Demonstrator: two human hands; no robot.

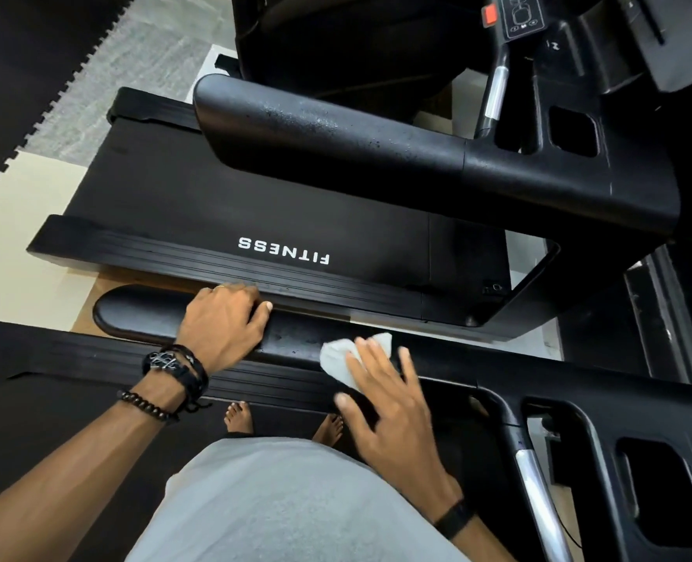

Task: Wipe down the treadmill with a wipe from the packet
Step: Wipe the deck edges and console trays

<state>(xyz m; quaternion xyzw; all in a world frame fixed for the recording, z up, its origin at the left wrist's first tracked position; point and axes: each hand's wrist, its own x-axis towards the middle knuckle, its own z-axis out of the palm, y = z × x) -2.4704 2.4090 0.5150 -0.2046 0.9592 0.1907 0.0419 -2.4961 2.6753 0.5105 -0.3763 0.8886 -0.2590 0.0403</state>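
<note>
On the handrail, right hand: right hand [388, 403] lies flat with fingers spread, pressing the wipe [346, 356] onto the near handrail [295, 338].
Left hand: left hand [222, 318] curls over the same handrail, toward its rounded free end.
Wipe position: under the right fingertips, between the left hand and the console end.
Handrail axis: runs left to right across the view; unwiped length extends both ways.
Nearer hand: right.
Count: one wipe, two handrails, two treadmill decks [214, 204]; packet not visible.
</note>
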